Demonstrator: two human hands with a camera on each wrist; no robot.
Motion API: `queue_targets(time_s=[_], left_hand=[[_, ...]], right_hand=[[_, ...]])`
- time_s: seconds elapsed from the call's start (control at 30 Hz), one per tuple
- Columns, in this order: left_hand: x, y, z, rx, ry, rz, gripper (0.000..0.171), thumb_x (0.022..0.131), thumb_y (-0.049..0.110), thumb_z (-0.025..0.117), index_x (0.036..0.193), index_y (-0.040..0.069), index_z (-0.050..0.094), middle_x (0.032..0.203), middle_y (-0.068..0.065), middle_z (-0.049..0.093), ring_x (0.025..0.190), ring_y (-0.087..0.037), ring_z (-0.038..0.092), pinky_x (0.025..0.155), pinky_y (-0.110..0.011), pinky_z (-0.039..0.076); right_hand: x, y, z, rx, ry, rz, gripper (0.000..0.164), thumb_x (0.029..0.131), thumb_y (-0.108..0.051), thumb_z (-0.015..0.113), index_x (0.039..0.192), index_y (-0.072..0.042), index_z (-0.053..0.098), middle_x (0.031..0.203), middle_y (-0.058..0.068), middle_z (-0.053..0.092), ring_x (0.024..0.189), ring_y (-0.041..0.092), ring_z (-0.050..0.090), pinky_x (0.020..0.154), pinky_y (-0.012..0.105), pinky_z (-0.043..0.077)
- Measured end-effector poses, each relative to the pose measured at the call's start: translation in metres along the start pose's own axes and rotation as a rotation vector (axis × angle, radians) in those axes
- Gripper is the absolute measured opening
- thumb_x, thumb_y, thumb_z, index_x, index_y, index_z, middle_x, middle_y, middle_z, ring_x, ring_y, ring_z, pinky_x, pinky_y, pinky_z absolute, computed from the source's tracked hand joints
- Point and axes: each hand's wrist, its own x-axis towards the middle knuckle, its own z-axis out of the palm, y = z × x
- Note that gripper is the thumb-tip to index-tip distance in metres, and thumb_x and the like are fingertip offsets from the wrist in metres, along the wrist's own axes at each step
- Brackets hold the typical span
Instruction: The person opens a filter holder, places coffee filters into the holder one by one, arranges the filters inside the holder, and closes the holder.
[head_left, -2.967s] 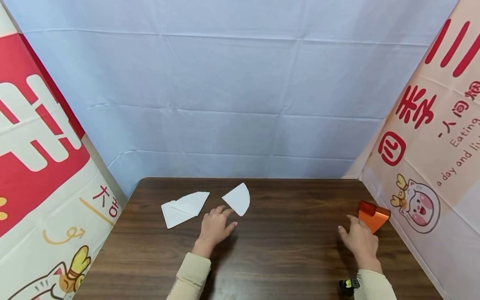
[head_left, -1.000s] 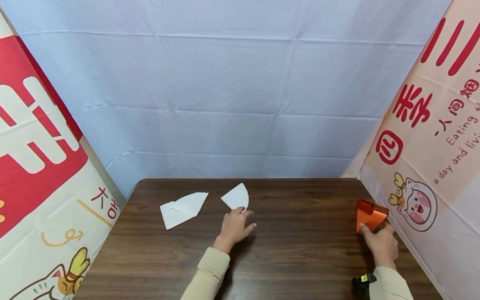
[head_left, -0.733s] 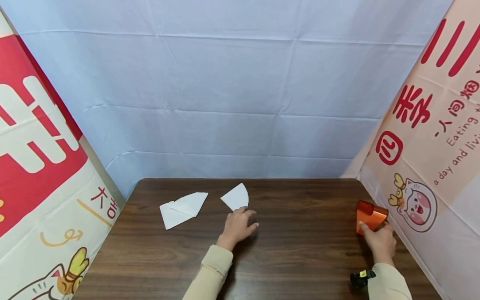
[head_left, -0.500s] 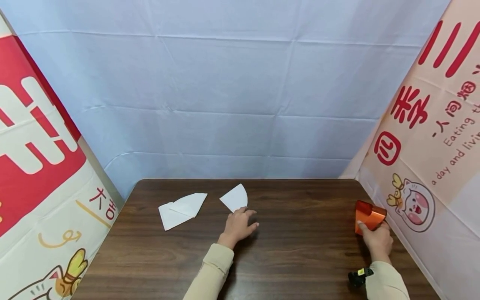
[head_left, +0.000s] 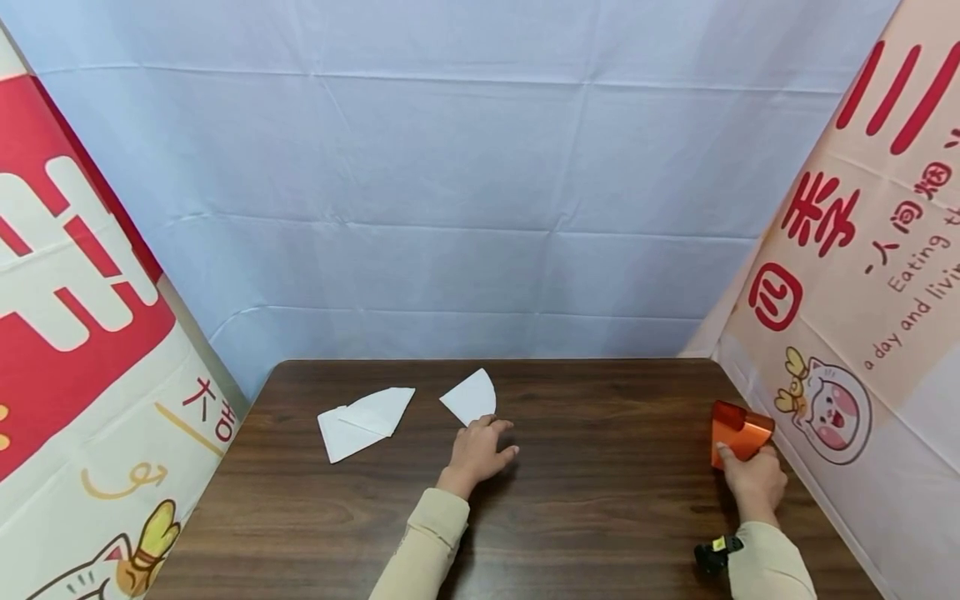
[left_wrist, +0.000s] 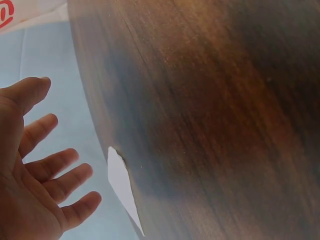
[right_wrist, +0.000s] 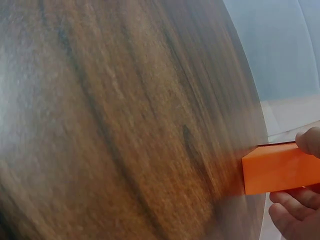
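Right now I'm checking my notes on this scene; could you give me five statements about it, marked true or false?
1. The left hand grips the orange object. False: the right hand grips it.
2. In the head view, the fan-shaped white piece lies right of the larger white piece. True.
3. The left hand's fingers look spread in the left wrist view. True.
4. The tabletop is pale grey. False: it is dark brown with a wood grain.
5. Both sleeves are cream-coloured. True.
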Motion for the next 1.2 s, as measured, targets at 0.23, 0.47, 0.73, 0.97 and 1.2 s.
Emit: queue_targets(time_s=[0.23,0.47,0.73,0.97,1.2], left_hand=[[0.0,0.002,-0.003,0.0,0.008,0.01,0.037,0.085,0.037,0.066,0.117,0.018,0.065,0.121,-0.012,0.057,0.107,-0.029,0.055,0.077,-0.047,0.045],[0.005,0.008,-0.023,0.022,0.058,0.034,0.037,0.085,0.038,0.066,0.117,0.02,0.065,0.121,-0.012,0.057,0.108,-0.03,0.054,0.078,-0.048,0.046],[0.01,0.016,-0.04,0.065,0.087,0.031,0.039,0.085,0.042,0.064,0.119,0.022,0.064,0.122,-0.01,0.057,0.111,-0.028,0.052,0.08,-0.046,0.044],[0.01,0.019,-0.04,0.067,0.073,0.029,0.04,0.086,0.044,0.063,0.119,0.022,0.064,0.123,-0.01,0.056,0.112,-0.028,0.052,0.081,-0.046,0.045],[0.0,0.02,-0.042,0.052,0.092,0.049,0.039,0.085,0.042,0.064,0.119,0.022,0.064,0.123,-0.011,0.056,0.112,-0.029,0.051,0.082,-0.048,0.044]], right_hand=[[-0.001,0.007,0.004,0.027,0.112,-0.016,0.049,0.088,-0.031,0.061,0.102,0.014,0.049,0.102,0.04,0.049,0.092,0.058,0.043,0.081,0.061,0.032],[-0.001,0.005,0.0,0.019,0.223,-0.069,0.045,0.087,-0.029,0.06,0.101,0.013,0.053,0.1,0.041,0.051,0.09,0.057,0.043,0.08,0.06,0.031],[-0.002,-0.011,-0.012,0.065,0.285,-0.125,0.04,0.086,-0.025,0.062,0.1,0.011,0.055,0.096,0.038,0.053,0.086,0.055,0.046,0.075,0.06,0.033],[-0.004,-0.011,-0.013,0.086,0.301,-0.135,0.037,0.085,-0.022,0.063,0.097,0.012,0.055,0.094,0.038,0.054,0.085,0.054,0.047,0.076,0.059,0.032],[-0.018,-0.01,-0.013,0.176,0.284,-0.123,0.036,0.085,-0.02,0.064,0.102,0.011,0.055,0.097,0.035,0.055,0.091,0.05,0.046,0.081,0.056,0.031]])
